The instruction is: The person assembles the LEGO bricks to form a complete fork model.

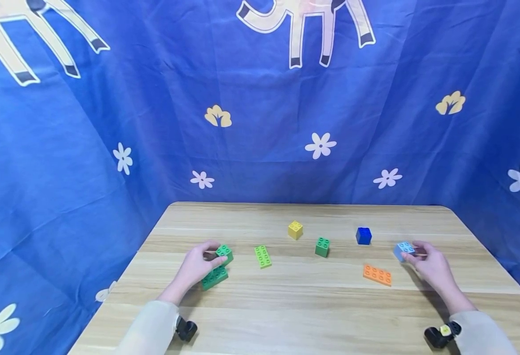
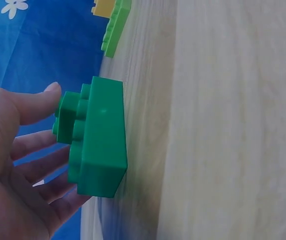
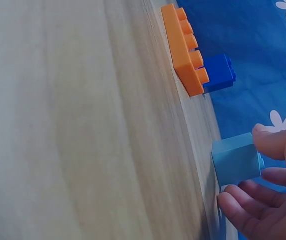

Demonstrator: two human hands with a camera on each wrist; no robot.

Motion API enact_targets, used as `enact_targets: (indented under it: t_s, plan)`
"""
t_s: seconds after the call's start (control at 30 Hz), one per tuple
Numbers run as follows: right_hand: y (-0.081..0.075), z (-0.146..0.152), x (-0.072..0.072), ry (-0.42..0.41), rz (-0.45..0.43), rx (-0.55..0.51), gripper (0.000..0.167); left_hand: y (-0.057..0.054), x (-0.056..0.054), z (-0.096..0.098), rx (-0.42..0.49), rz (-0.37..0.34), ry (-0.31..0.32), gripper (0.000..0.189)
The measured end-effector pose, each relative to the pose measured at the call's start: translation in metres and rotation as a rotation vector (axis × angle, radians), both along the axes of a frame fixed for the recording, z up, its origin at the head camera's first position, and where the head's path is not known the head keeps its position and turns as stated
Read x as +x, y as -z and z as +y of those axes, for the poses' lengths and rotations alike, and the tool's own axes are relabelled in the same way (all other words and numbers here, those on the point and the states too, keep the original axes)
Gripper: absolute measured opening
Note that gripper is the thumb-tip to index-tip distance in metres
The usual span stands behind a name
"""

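Observation:
At the left of the table, my left hand (image 1: 201, 262) pinches a small green toy brick (image 1: 224, 253) between thumb and fingers. Just nearer to me lies a longer green brick (image 1: 214, 278), which in the left wrist view covers part of the small one. On the right side, my right hand (image 1: 429, 264) has thumb and fingers on either side of a light blue brick (image 1: 403, 250), pinching it. The right wrist view shows the thumb at the studded end of this light blue brick (image 3: 237, 159), close to the table surface.
Between the hands stand a lime green flat brick (image 1: 262, 257), a yellow brick (image 1: 295, 230), a green brick (image 1: 322, 247), a dark blue brick (image 1: 364, 236) and an orange flat brick (image 1: 377, 275). A blue patterned curtain (image 1: 260, 182) hangs behind the wooden table (image 1: 286, 315).

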State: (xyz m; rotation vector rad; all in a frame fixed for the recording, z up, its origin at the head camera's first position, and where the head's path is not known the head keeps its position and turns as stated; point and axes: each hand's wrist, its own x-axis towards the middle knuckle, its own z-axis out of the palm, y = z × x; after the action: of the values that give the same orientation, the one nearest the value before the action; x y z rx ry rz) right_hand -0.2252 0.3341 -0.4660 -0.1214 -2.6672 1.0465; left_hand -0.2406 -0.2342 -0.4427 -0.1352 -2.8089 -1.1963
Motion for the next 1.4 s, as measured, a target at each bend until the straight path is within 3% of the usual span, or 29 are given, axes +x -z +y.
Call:
enact_targets:
  t_s: [0.47,0.83,1.17,1.4]
  plan:
    - [0.002,-0.002,-0.004,-0.006,-0.01,0.029,0.049,0.006,-0.002,0.003,0.006,-0.001,-0.028,0.038]
    - [0.0,-0.001,-0.006,-0.019,-0.08,0.017,0.056,0.009,-0.003,0.0,0.012,0.007,-0.019,0.037]
    - [0.0,0.0,-0.003,-0.007,-0.051,0.0,0.053,0.012,-0.005,-0.01,0.095,0.001,-0.022,0.043]
    - [-0.002,0.0,0.001,-0.002,-0.043,-0.01,0.054,0.006,-0.005,-0.012,0.134,0.033,-0.037,0.044]
